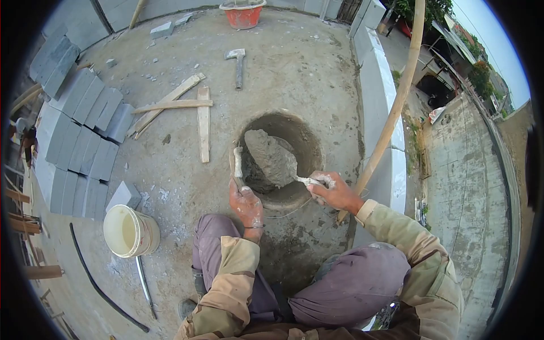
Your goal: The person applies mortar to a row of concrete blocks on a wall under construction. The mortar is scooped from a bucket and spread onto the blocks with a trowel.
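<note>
Loaded trowel over the round container

The right hand (pixel 333 191) was closed firmly round the pale handle of a trowel (pixel 305 180), its blade pointing toward ten o'clock. A thick heap of grey mortar (pixel 266 154) covered most of the blade, which lay across the mouth of a round container (pixel 309 135) directly ahead of the person; whether the blade touched the contents below could not be told. The left hand (pixel 246 205) was at the container's seven-to-eight o'clock edge, partly curled, with a slender whitish piece (pixel 238 161) beside the rim just ahead of it; whether the hand gripped that piece or the rim could not be told.

Beyond the container, a hammer (pixel 239 71) lay at eleven o'clock, its handle toward six. Wooden strips (pixel 204 127) lay crossed at ten, and stacked grey blocks (pixel 79 144) stood farther out, between nine and ten. At eight o'clock stood a white bucket (pixel 148 235), with a loose block (pixel 122 195) just beside it. A metal rod (pixel 145 286) extended from near the bucket's base toward six, and a curved black rod (pixel 102 289) lay farther left. A wooden pole (pixel 391 122) slanted past at two o'clock, in front of a low pale wall (pixel 378 73). Well away, near twelve, stood a red tub (pixel 243 18).
</note>
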Demonstrator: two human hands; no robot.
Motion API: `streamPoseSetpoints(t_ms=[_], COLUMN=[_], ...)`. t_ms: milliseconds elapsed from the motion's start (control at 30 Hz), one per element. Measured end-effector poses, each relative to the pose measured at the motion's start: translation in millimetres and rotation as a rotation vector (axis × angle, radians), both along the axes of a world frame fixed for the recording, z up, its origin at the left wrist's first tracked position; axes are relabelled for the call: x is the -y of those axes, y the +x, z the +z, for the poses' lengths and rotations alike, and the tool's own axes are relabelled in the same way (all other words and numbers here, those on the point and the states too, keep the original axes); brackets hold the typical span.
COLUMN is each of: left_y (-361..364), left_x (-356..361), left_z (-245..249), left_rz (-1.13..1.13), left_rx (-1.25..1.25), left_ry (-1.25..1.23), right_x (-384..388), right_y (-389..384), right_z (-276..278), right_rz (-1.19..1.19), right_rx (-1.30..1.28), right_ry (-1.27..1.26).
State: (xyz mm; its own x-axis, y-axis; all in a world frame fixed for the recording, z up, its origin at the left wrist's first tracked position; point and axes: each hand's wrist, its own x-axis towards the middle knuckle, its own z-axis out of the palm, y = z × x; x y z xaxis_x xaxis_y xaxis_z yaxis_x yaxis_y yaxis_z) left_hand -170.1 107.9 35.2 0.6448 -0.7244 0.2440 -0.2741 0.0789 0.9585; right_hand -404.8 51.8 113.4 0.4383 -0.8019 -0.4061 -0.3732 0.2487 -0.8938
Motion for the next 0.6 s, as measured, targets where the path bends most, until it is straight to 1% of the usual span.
streamPoseSetpoints(t_ms=[33,67,100,167,200,233,267,333,367,400,433,467,500,567,600], left_y=[0,1,0,10,13,16,17,15,19,26,25,19,15,10,-2], left_x=[2,2,0,0,3,6,7,6,6,4,9,12,15,18,18], left_z=[-1,-2,-4,-24,-35,-36,-37,-29,-33,-40,-30,-20,-18,-15,2], left_rz=[-0.011,0.006,0.023,0.008,0.036,0.063,0.045,0.111,0.075,0.101,0.126,0.183,0.148,0.302,0.312], left_rx=[0.010,-0.012,-0.035,-0.013,-0.003,0.005,0.009,-0.004,0.002,-0.024,-0.043,-0.122,-0.104,-0.120,-0.091], left_ry=[-0.016,-0.006,0.009,0.048,0.032,0.017,0.013,0.073,0.069,0.168,0.267,0.254,0.247,0.285,0.321], right_x=[2,7,11,19,20,19,18,16,15,15,14,12,11,13,15], right_y=[0,1,1,3,5,7,7,7,6,5,7,8,9,6,5], right_z=[-4,-8,-12,-18,-13,-3,6,18,21,17,27,39,47,24,18], right_rz=[-0.001,0.006,-0.003,0.049,0.033,0.000,-0.035,-0.044,-0.036,-0.056,-0.094,-0.080,-0.063,-0.131,-0.073], right_rx=[0.096,0.079,0.084,-0.087,-0.085,-0.047,-0.006,-0.015,-0.021,-0.051,-0.041,-0.121,-0.197,-0.127,-0.213], right_ry=[-0.022,-0.108,-0.113,-0.676,-0.681,-0.346,-0.011,0.034,0.076,0.046,0.042,0.077,0.115,0.102,-0.034])
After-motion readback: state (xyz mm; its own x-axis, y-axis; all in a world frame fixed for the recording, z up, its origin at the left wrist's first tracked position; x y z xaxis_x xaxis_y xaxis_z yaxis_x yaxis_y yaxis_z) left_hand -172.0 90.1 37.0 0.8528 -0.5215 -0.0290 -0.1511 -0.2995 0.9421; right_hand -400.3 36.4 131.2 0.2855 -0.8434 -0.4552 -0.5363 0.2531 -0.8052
